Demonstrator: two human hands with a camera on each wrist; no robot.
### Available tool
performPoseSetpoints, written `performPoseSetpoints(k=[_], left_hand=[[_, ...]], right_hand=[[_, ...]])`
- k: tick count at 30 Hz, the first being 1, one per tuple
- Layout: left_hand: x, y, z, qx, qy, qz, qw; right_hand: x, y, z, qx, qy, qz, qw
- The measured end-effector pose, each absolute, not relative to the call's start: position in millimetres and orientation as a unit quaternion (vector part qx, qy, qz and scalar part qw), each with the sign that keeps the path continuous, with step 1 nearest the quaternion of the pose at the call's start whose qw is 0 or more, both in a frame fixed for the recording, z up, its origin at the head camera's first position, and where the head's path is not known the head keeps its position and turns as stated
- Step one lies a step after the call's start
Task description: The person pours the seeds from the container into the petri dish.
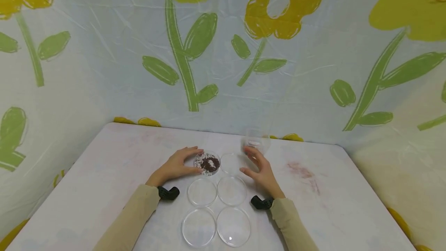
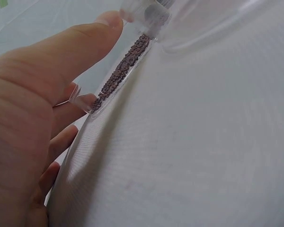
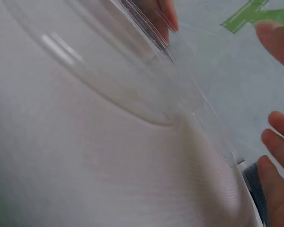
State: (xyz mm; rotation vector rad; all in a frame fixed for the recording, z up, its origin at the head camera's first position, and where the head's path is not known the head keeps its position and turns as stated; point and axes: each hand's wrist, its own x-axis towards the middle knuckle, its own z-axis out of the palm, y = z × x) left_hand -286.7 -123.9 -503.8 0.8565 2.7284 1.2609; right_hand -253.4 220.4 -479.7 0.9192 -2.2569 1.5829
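Note:
At the back left of a group of clear petri dishes, my left hand (image 1: pixel 180 162) holds one petri dish (image 1: pixel 207 163) between thumb and fingers. Small dark brown grains lie in this dish, with pale patches among them; the left wrist view shows the grains (image 2: pixel 120 71) as a layer along its floor. To its right stands another clear petri dish (image 1: pixel 230 163). My right hand (image 1: pixel 260 169) is just right of that second dish, fingers spread and apart from it. The right wrist view has the right fingers (image 3: pixel 280 146) off to the side, holding nothing.
Nearer the front, several clear petri dishes (image 1: pixel 202 192) lie in two rows on the white table (image 1: pixel 104 189). A clear container (image 1: pixel 257 142) stands behind my right hand at the back edge. Reddish stains (image 1: pixel 303 171) mark the tabletop on the right.

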Motion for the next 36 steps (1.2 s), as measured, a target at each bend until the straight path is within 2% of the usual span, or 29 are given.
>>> performPoseSetpoints(k=[4,7,13,24,36], left_hand=[[-287,-124,-503,0.272,0.874,0.402,0.007],[-286,-123,-503,0.269,0.875,0.401,0.010],[-286,-123,-503,0.270,0.876,0.400,0.014],[-286,-121,-502,0.284,0.881,0.379,0.000],[-287,-123,-504,0.289,0.887,0.360,0.003]], right_hand=[[-246,215,-468,0.302,-0.800,0.514,0.061],[-251,217,-477,0.289,-0.820,0.492,0.048],[-260,225,-494,0.277,-0.842,0.462,0.038],[-261,223,-493,0.255,-0.871,0.419,0.021],[-264,219,-493,0.222,-0.854,0.469,0.028]])
